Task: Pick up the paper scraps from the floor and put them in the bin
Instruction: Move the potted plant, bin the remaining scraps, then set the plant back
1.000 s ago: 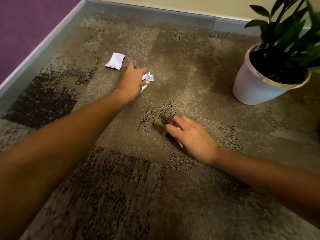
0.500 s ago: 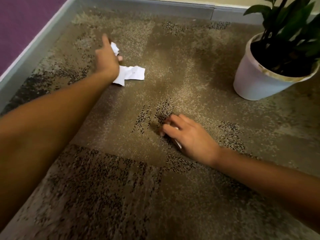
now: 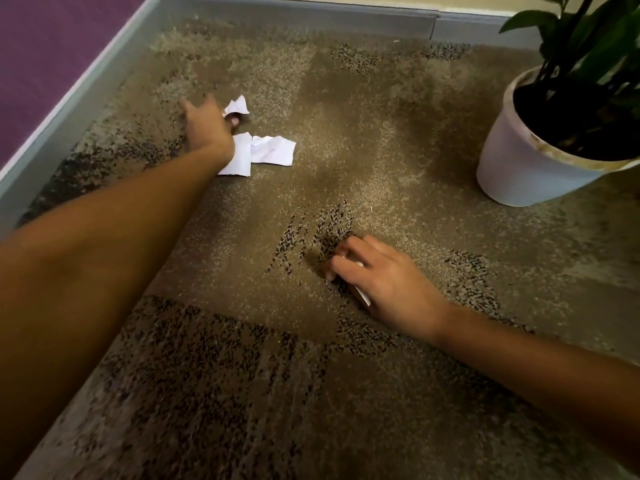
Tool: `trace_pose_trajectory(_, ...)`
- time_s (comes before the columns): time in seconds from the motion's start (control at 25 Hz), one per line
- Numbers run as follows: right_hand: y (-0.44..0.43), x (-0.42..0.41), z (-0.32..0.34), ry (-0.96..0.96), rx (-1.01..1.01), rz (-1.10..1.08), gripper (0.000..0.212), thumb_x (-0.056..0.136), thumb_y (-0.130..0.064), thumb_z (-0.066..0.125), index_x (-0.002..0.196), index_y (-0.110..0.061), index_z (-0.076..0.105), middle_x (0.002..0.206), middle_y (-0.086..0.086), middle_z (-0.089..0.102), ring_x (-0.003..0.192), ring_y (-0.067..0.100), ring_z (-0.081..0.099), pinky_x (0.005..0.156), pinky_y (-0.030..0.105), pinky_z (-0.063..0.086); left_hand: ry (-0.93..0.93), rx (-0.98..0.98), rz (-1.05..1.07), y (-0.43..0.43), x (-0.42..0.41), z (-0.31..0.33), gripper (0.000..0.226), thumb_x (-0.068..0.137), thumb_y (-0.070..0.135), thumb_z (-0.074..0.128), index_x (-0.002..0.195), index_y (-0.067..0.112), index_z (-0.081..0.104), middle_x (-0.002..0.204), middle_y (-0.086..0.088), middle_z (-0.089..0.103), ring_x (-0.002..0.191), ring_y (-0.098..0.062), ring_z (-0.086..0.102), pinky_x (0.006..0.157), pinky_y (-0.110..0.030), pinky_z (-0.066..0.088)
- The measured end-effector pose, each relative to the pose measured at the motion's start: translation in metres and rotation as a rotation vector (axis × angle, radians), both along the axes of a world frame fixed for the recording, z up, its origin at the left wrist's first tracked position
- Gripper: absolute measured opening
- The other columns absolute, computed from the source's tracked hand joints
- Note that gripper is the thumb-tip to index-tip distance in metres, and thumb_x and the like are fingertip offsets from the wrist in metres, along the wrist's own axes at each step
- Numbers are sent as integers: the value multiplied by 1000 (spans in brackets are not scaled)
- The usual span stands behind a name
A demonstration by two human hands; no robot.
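Note:
My left hand [image 3: 207, 129] reaches far across the brown carpet, thumb and fingers pinched on a small crumpled white paper scrap [image 3: 237, 105]. Two larger white scraps [image 3: 273, 150] lie flat just right of that wrist. One is partly hidden under the hand, and I cannot tell if the hand holds them. My right hand [image 3: 384, 282] rests knuckles-up on the carpet nearer to me, curled over another paper scrap [image 3: 362, 295]; only a thin white edge shows below the palm. No bin is in view.
A white pot [image 3: 519, 168] with a leafy green plant stands at the right. A grey baseboard [image 3: 86, 84] runs along the purple wall at the left and along the far wall.
My left hand went from the middle scraps to the farther-left scrap and now pinches it. The larger scraps now lie beside the wrist. The right hand has stayed put.

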State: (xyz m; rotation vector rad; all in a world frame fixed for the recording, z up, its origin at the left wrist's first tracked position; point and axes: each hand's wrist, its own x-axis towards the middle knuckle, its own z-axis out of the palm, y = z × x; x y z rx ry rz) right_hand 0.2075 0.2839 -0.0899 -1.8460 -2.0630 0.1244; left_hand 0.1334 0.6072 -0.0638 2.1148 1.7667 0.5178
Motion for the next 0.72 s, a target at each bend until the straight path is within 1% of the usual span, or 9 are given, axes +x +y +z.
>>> trace_pose_trajectory(0.08,0,1,-1,-1,-6,3,41,82,-13,70,118,-20,55,114,6,58,96,20,58,74,37,57,-10,111,-1,-7,-5,4,26,94,11,43,117,1,50,129,-20,51,114,-32,53,86,-36,39)
trace_pose_trajectory(0.16,1,2,-3,0,-16,3,42,82,-14,70,119,-21,52,115,5,58,97,19,56,75,38,56,-41,189,-74,-21,-7,9,24,95,11,42,116,3,49,120,-18,57,108,-29,55,82,-38,40)
trace_pose_trajectory(0.24,1,2,-4,-4,-20,4,42,82,-14,70,119,-22,52,114,5,57,96,19,55,74,37,56,-97,209,-182,-39,-7,14,22,95,12,44,114,4,49,115,-17,60,101,-27,57,76,-36,40)
trace_pose_trajectory(0.4,1,3,-2,6,-9,14,37,84,-14,68,117,-21,52,112,5,57,92,19,55,72,38,55,-76,168,-352,-62,-6,10,21,94,16,48,112,5,49,102,-16,63,82,-20,54,65,-31,37)
trace_pose_trajectory(0.48,1,2,-2,9,1,16,38,83,-12,69,116,-22,53,111,4,58,92,17,55,71,35,56,-107,84,-398,-66,-7,4,22,93,15,51,114,10,49,100,-13,64,85,-24,61,66,-31,44)
trace_pose_trajectory(0.52,0,2,-3,12,7,16,41,81,-9,71,115,-22,53,111,3,58,92,16,56,72,32,56,-89,70,-427,-66,-7,1,28,92,14,52,120,12,48,103,-14,65,89,-26,62,72,-32,48)
trace_pose_trajectory(0.6,0,2,-4,16,13,17,43,79,-7,72,115,-23,54,111,1,58,92,15,56,73,29,56,59,91,-501,-61,-7,-6,34,92,18,51,126,10,48,111,-17,64,98,-32,63,84,-42,51)
trace_pose_trajectory(0.64,1,3,-5,14,17,19,44,79,-7,73,115,-22,54,111,2,58,92,15,56,73,29,55,130,99,-528,-58,-7,-8,33,92,21,51,123,8,50,113,-18,64,101,-34,62,87,-46,51)
trace_pose_trajectory(0.72,1,3,-6,12,20,19,44,80,-9,72,116,-23,52,113,3,58,93,17,57,75,30,55,166,78,-539,-54,-5,-8,32,92,26,52,115,4,53,110,-21,65,99,-37,62,85,-49,51)
